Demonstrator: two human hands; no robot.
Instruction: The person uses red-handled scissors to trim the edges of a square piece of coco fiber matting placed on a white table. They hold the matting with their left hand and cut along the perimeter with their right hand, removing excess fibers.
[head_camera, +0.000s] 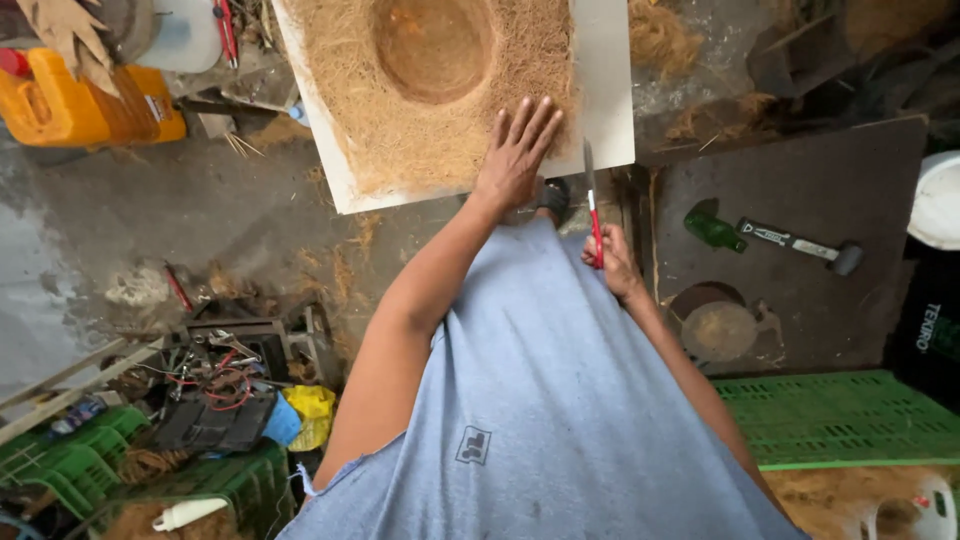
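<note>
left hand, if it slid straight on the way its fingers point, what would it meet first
The left hand lies flat on the coir mat, fingers pointing up-frame. Straight on, only more fibre, then the white board edge.

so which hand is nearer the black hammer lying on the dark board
Right. The right hand, gripping a red-handled knife, sits just left of the dark board holding the black hammer; the left hand presses the coir mat farther away.
</note>
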